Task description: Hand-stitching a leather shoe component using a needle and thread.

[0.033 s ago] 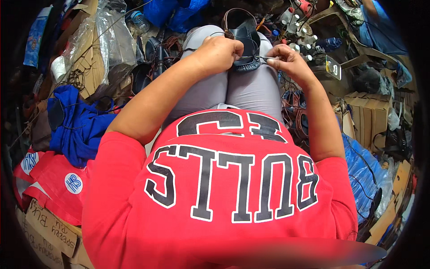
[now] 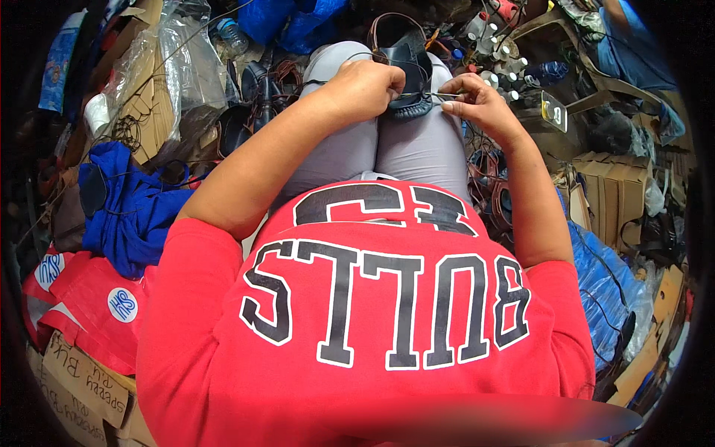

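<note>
A dark shoe (image 2: 410, 67) with a brown-edged opening is lodged between my grey-trousered knees, its gathered, stitched toe toward me. My left hand (image 2: 372, 86) is closed against the shoe's left side; what its fingers pinch is hidden. A dark cord loops from near that hand across the shoe. On the right, my right hand (image 2: 473, 100) pinches a thin needle-like tool (image 2: 447, 94) between thumb and fingers. The tool points left toward the seam above the toe. Whether its tip is in the leather is too small to tell.
More dark shoes (image 2: 257, 89) lie left of my knees. Several white-capped bottles (image 2: 495, 63) stand at the far right beside a brown frame (image 2: 588, 100). Blue cloth (image 2: 123, 205) and cardboard (image 2: 149, 89) are at left; stacked cardboard (image 2: 611, 194) and blue plastic (image 2: 596, 283) at right.
My right thumb and fingers have shifted very slightly around the thin tool. My left hand and the shoe look the same.
</note>
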